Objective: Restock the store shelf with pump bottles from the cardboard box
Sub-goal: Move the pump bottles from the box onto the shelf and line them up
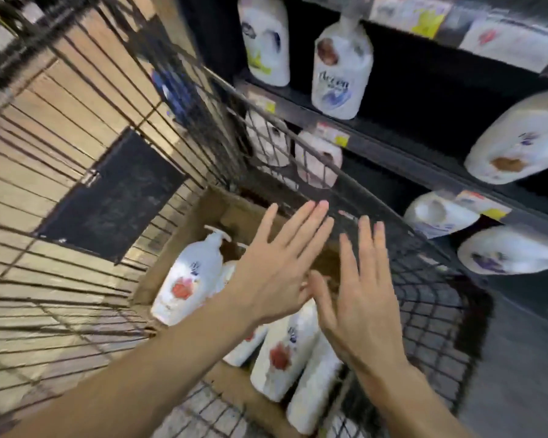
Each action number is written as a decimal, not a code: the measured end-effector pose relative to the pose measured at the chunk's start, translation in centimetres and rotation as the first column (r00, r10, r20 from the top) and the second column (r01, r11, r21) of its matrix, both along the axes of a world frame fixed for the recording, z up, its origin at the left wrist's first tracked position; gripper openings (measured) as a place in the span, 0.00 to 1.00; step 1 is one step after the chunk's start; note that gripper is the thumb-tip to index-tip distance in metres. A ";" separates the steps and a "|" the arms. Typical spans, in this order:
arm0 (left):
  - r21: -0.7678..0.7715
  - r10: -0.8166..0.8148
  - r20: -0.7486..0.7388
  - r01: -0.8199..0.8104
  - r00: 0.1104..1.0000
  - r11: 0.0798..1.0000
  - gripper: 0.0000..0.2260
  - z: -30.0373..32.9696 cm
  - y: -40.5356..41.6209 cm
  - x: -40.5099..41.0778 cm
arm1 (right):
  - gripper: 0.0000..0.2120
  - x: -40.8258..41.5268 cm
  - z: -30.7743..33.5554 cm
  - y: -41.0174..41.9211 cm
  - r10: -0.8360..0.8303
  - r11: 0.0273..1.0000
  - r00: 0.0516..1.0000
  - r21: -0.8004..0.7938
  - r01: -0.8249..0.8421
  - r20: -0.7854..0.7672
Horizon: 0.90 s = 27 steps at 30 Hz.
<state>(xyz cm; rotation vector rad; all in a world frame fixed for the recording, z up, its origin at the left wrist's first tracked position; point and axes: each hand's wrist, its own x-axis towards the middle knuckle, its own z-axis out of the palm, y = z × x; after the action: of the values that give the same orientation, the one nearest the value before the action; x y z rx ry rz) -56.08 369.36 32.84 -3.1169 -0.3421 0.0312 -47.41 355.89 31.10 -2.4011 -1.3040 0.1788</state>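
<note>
Fingers of the left hand (276, 263) and right hand (358, 298) are spread wide, holding nothing, above the box (184, 245) in the cart (424, 311). Bottles (190, 279) lie in the box, long axes tilted, pumps pointing away toward the shelf (393, 153). Recommended: grip one body mid-length, lift clear, then stand it upright.

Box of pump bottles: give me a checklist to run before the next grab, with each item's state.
1. Left hand empty, fingers spread: ok.
2. Right hand empty, fingers spread: ok.
3. Bottles left in the box: ok, several visible.
4. Nearest bottle reachable, pump end up: ok.
5. Free space on the shelf: ok, dark gaps beside the bottles.
6. Pumps undamaged: cannot tell, blurred.
</note>
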 end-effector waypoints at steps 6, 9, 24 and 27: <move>-0.019 -0.016 -0.148 0.013 0.989 1.000 0.33 -3.7 2.9 -4.4 | 0.34 -4.5 -4.0 1.5 0.006 0.983 1.000 -0.183 -0.005 0.007; -0.008 0.070 -0.309 -0.076 0.948 0.997 0.34 -6.3 4.3 -6.6 | 0.36 -5.7 -5.7 2.1 -0.037 0.961 0.998 -0.275 0.024 -0.042; 0.020 0.436 -0.460 -0.482 0.774 0.876 0.38 -11.4 11.1 -14.0 | 0.31 -11.7 -11.5 7.9 -0.362 0.867 0.868 -0.465 0.179 -0.341; -0.187 0.528 -0.537 -0.703 0.658 0.686 0.42 -12.0 12.8 -14.0 | 0.36 -10.8 -12.1 9.1 -0.502 0.768 0.797 -0.598 0.231 -0.337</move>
<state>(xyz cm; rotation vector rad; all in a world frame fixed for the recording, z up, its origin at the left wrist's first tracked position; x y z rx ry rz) -70.09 382.18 20.80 -2.9824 -1.5481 0.9036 -58.23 365.03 18.95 -2.7402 -0.5487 1.0738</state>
